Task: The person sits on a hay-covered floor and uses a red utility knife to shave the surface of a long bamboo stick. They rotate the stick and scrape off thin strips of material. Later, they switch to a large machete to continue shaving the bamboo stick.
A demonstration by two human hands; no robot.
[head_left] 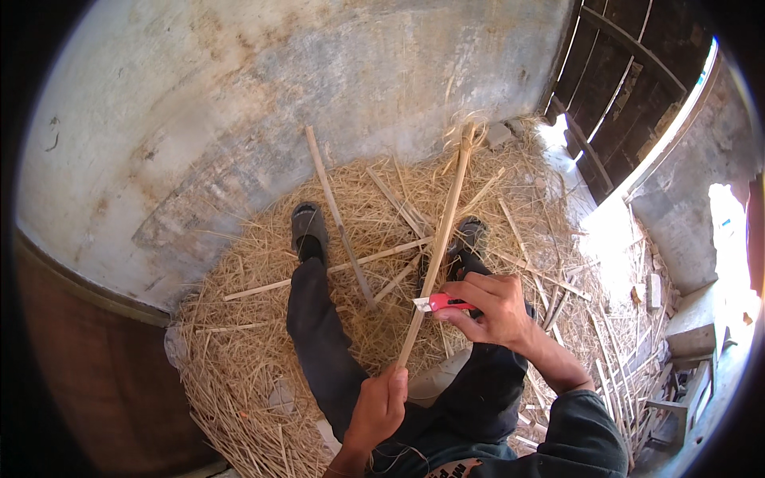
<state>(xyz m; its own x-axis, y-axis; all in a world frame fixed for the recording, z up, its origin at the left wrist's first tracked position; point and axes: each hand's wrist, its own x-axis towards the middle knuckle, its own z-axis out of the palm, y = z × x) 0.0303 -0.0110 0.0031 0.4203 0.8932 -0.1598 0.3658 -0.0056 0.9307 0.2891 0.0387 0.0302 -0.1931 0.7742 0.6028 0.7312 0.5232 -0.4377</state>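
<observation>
My left hand (378, 406) is closed round the near end of a long, pale bamboo strip (448, 215). From there the strip slants up and away between my legs, its far end frayed and near the wall. My right hand (496, 309) grips a red utility knife (448, 302), thumb and fingers wrapped on its handle. The knife's short metal blade lies against the strip, a little beyond my left hand. Whether the blade has bitten into the strip is too small to tell.
Thin shavings (239, 350) cover the floor, with loose strips among them. One flat strip (339, 215) leans between my left shoe (309, 227) and the strip I hold. A stained wall (319, 88) stands ahead. A dark plank door (613, 88) is at right, near a wooden stool (677, 410).
</observation>
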